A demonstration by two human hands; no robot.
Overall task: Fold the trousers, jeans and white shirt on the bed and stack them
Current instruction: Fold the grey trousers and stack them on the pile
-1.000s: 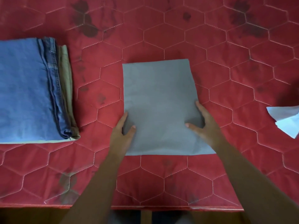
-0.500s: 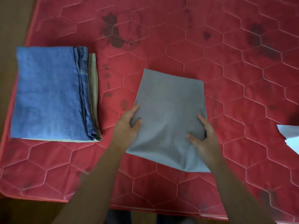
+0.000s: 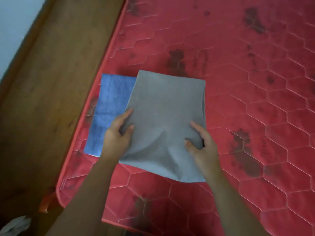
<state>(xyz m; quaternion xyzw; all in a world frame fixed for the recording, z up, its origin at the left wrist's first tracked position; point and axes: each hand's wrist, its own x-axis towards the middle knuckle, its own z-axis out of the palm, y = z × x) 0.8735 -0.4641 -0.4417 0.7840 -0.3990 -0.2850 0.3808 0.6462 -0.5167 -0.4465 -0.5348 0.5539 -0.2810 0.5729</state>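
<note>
Left hand [image 3: 117, 133], right hand [image 3: 202, 147]: each grip pinching folded shirt [image 3: 167, 116] at side edges, thumbs on top. Shirt partly over jeans [image 3: 110, 106] by bed [image 3: 255, 82] left edge. Advice: shift left, square edges with jeans, lower flat, then release.

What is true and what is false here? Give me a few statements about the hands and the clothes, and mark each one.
1. Both hands hold the grey folded garment. True: the left hand and the right hand each pinch a side of it.
2. The grey folded garment is well clear of the jeans. False: in this view it covers part of the folded blue jeans.
3. The mattress is red with hexagon quilting. True.
4. The jeans sit in the middle of the mattress. False: they lie at its left edge, next to the wooden bed frame.
</note>
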